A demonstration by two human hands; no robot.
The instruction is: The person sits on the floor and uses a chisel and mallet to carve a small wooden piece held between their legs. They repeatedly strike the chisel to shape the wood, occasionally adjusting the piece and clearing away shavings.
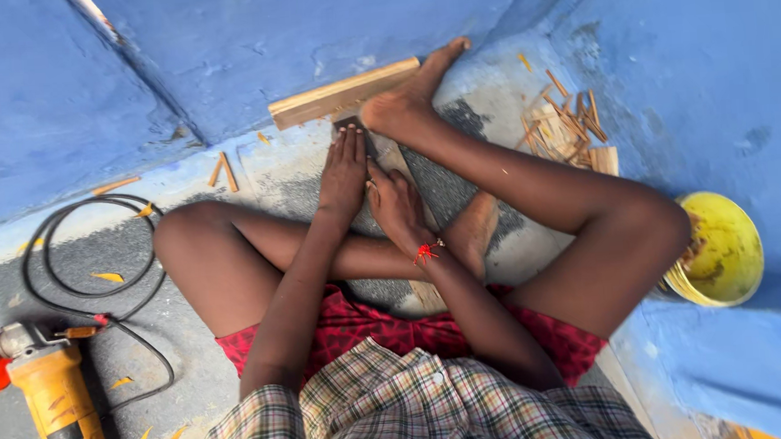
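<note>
On the floor, in a blue-walled corner: a person sits with legs crossed, both hands down between the knees.
Left hand (pixel 342 173): flat, fingers straight and pressed together, palm down on a dark tool (pixel 348 123) that shows just beyond the fingertips.
Right hand (pixel 396 206): just beside the left, fingers curled down onto the wooden strip (pixel 396 160); whether it pinches anything, cannot tell, as the grip is hidden under the hand.
Wrist: red thread (pixel 427 251) tied round the right wrist.
Wooden strip: lies along the floor under both hands, running back towards the lap.
Plank (pixel 344 94): pale wood, lying across the far end of the strip, against the wall; the right foot (pixel 415 96) rests on it.
Wood offcuts (pixel 570 127): small heap on the floor at right, near the wall.
Bowl (pixel 722 249): yellow, tilted, beside the right knee.
Grinder (pixel 49 394): yellow body, red disc, at far left, well apart from the hands.
Cable (pixel 77 257): black, looped on the floor by the grinder.
</note>
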